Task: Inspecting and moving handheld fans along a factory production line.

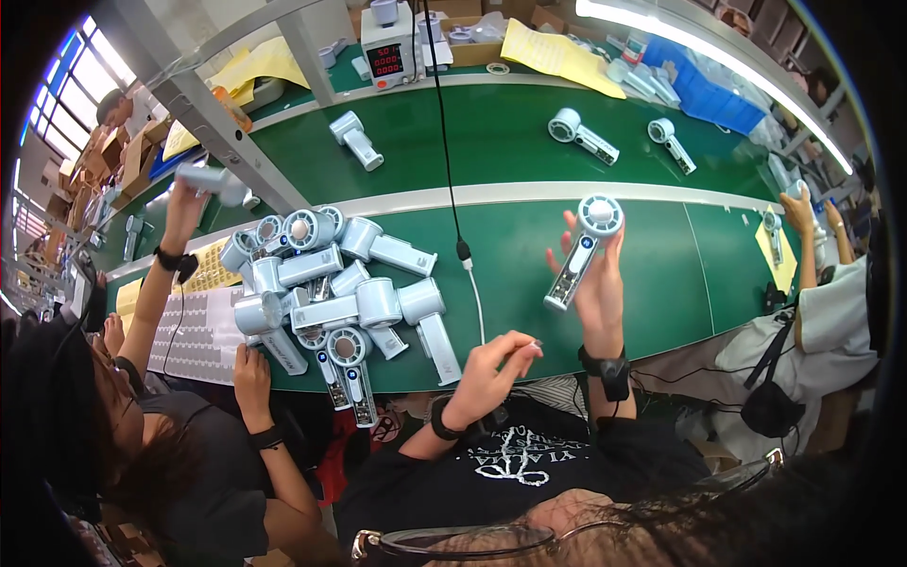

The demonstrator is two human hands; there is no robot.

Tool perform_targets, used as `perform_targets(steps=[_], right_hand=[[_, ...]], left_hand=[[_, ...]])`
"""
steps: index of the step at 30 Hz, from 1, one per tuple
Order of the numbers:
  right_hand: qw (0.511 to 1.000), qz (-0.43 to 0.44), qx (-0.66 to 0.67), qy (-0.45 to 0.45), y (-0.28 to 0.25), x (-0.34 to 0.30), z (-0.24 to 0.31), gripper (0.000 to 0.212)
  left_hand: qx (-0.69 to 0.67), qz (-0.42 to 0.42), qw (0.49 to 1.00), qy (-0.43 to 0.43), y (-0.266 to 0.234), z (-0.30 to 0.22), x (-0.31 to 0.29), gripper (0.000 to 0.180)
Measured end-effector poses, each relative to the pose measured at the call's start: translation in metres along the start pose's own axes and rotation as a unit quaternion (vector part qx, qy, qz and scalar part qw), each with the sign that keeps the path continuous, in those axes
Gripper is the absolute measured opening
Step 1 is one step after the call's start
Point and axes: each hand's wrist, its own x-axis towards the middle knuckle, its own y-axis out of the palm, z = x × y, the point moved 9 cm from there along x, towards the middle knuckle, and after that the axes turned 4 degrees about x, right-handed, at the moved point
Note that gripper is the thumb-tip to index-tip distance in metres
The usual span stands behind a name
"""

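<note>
My right hand (601,293) is raised over the green bench, holding a pale blue handheld fan (599,216). The fan's round head points up, a small blue light glows below it, and its handle shows the inner parts. Lower and to the left, my left hand (491,376) has its thumb and fingers pinched together. A white cable (476,300) hangs from a black connector (463,249) and disappears behind the left hand. What that hand grips, if anything, is hidden. A heap of similar fans (350,302) lies left of my hands, two with handles past the bench edge.
A person on the left lifts a fan (213,182); another person's hands (803,208) are at the far right. Several fans (583,136) lie on the green strip behind the bench rail (529,196). A power supply (388,47) and blue bin (704,90) stand at the back.
</note>
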Motion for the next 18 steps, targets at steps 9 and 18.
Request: perform_targets(steps=[9, 18], right_hand=[[0.997, -0.013, -0.073, 0.029, 0.006, -0.03, -0.025, 0.071], [0.997, -0.001, -0.081, -0.005, 0.018, -0.03, -0.023, 0.089]], left_hand=[[-0.055, -0.004, 0.997, -0.055, 0.02, 0.012, -0.001, 0.015], [-0.067, -0.027, 0.996, -0.06, 0.009, -0.001, -0.003, 0.019]])
